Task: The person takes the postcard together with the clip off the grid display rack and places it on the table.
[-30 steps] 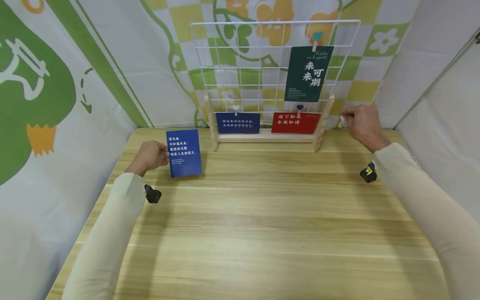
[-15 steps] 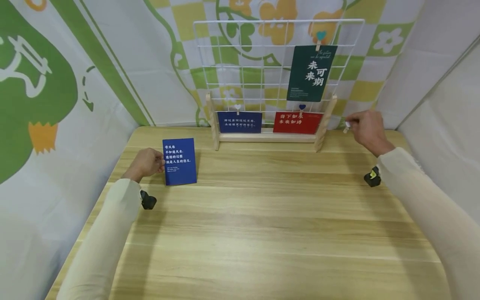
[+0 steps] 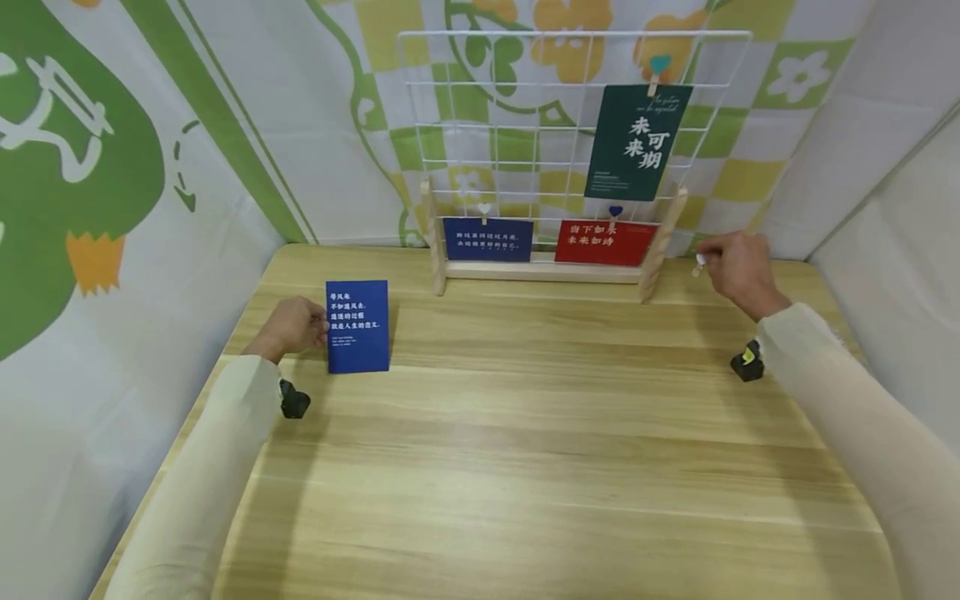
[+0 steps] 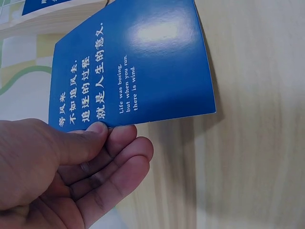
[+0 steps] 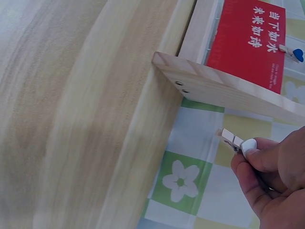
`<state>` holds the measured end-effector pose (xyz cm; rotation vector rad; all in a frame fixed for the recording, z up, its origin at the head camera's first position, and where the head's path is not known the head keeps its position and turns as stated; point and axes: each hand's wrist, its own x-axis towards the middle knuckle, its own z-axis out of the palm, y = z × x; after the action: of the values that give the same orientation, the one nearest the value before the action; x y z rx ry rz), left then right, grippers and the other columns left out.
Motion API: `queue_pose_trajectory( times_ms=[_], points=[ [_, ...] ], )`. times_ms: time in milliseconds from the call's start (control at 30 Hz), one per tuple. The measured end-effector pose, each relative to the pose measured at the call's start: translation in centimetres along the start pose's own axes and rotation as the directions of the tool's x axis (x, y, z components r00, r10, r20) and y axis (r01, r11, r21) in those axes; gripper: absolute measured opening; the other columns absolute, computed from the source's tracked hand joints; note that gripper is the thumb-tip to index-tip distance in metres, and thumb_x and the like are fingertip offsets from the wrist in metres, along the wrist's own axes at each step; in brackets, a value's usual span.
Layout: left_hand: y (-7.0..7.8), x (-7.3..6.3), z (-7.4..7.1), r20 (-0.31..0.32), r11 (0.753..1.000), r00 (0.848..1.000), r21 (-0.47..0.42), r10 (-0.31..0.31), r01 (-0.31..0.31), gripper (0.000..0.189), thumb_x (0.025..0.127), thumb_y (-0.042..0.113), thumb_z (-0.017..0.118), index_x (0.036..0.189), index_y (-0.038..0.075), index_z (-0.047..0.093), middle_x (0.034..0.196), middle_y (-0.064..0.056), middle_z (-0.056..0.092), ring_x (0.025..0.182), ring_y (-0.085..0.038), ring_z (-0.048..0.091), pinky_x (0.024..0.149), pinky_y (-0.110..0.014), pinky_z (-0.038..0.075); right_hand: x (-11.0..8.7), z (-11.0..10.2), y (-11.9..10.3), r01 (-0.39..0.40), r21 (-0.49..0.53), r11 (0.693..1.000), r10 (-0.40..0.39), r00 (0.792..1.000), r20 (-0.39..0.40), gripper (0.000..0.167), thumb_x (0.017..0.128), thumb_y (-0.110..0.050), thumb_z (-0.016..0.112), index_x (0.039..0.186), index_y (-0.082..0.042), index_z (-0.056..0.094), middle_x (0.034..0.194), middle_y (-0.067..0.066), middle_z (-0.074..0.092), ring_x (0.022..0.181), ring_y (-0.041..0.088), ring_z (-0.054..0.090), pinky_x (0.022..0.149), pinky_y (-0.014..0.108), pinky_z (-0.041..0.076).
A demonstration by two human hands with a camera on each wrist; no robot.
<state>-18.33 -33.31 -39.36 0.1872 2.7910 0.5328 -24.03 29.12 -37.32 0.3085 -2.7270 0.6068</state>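
Glossy blue card [image 3: 357,326], white lettering

Craft booth, cloth backdrop [image 3: 225,125], wooden table [image 3: 525,458]

Your left hand [image 3: 296,327] pinches thumb against curled fingers [image 4: 125,157], arm extended forward. Your right hand [image 3: 738,265] is raised, fingers [image 5: 267,160] pinched shut.

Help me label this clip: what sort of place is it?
Likely a staged tabletop booth: a wooden table, printed cloth walls, and a wire grid stand with clipped cards.
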Motion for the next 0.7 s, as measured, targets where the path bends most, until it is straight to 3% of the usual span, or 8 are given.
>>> queue_pose_trajectory(
  times_ms=[267, 333, 467, 700],
  points=[
    [-0.4, -0.3, 0.1, 0.036, 1.0, 0.999, 0.014, -0.026, 0.025, 0.013, 0.09, -0.005, 0.052, 0.084, -0.009, 0.063, 0.073, -0.014, 0.066, 0.068, -0.02, 0.059, 0.065, -0.032, 0.052, -0.1, 0.5, 0.9, 0.009, -0.036, 0.999, -0.007, 0.999, 0.054, 0.028, 0.08, 0.009, 0.049, 0.094, 0.007, 0.074, 0.104, 0.027, 0.069, 0.093, 0.05, 0.065, 0.076, 0.059, 0.049],
    [-0.7, -0.2, 0.2, 0.043, 0.999, 0.999, 0.021, -0.031, 0.03, 0.014, 0.089, -0.004, 0.052, 0.083, -0.008, 0.064, 0.071, -0.011, 0.066, 0.066, -0.017, 0.057, 0.063, -0.03, 0.05, -0.2, 0.7, 1.1, 0.019, -0.039, 0.999, -0.017, 0.998, 0.062, 0.028, 0.079, 0.009, 0.049, 0.092, 0.006, 0.074, 0.103, 0.028, 0.07, 0.091, 0.05, 0.066, 0.074, 0.059, 0.049],
    [-1.2, -0.2, 0.3, 0.062, 0.998, 0.997, 0.005, -0.055, 0.055, 0.016, 0.09, -0.003, 0.053, 0.093, -0.013, 0.065, 0.071, -0.01, 0.069, 0.063, -0.013, 0.061, 0.067, -0.034, 0.057, -0.5, 1.2, 1.7, 0.033, -0.04, 0.999, -0.03, 0.997, 0.069, 0.027, 0.079, 0.008, 0.049, 0.09, 0.006, 0.074, 0.096, 0.027, 0.071, 0.085, 0.049, 0.066, 0.072, 0.059, 0.049],
    [-2.0, -0.5, 0.2, 0.099, 0.997, 0.992, 0.037, -0.075, 0.072, 0.019, 0.093, -0.002, 0.052, 0.099, -0.015, 0.064, 0.069, -0.009, 0.07, 0.062, -0.012, 0.065, 0.073, -0.038, 0.056, -0.9, 1.7, 2.3, 0.023, -0.043, 0.999, -0.018, 0.995, 0.096, 0.027, 0.079, 0.008, 0.049, 0.091, 0.006, 0.074, 0.094, 0.027, 0.071, 0.088, 0.049, 0.066, 0.081, 0.062, 0.047]
  ],
)
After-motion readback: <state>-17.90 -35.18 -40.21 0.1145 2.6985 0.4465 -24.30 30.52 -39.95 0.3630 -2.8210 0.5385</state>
